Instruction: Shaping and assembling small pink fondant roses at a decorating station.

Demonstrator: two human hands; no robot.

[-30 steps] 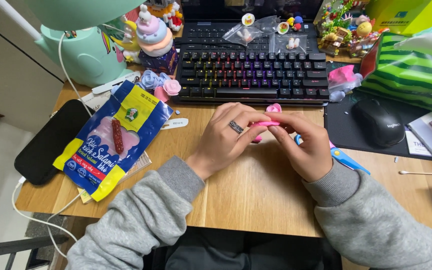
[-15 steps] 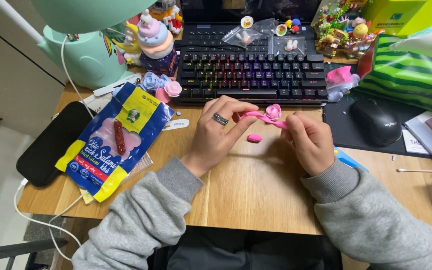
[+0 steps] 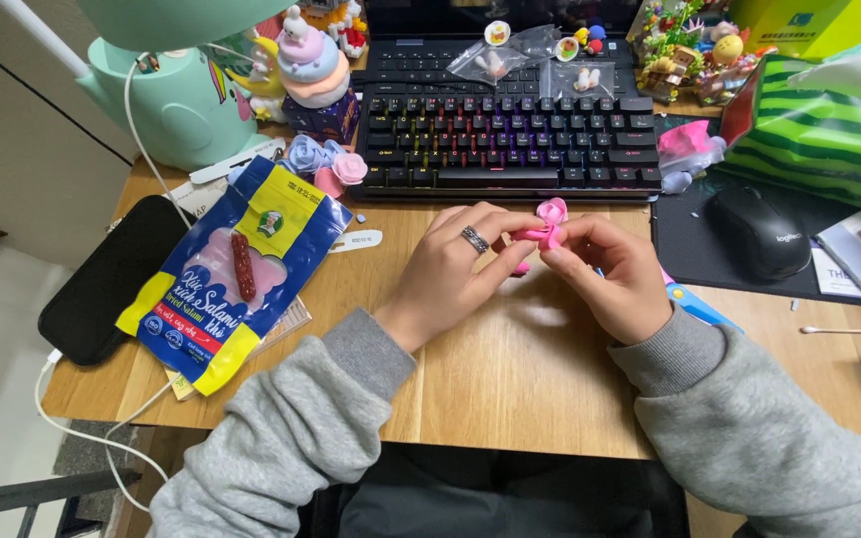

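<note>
Both hands pinch the pink flower (image 3: 551,213): left hand (image 3: 460,259) grips the stem, right hand (image 3: 615,267) at three o'clock. Best keep the fingertip pressure light, petals uncrushed.

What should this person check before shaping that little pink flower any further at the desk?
1. Both hands on the piece: ok, left hand and right hand pinch the pink flower between fingertips.
2. Flower lifted off the table: ok.
3. Small pink bit under the hands within reach: ok.
4. Keyboard apart from the hands: ok, close behind.
5. Snack bag out of the way: ok.
6. Firmness of the grip: cannot tell.
</note>
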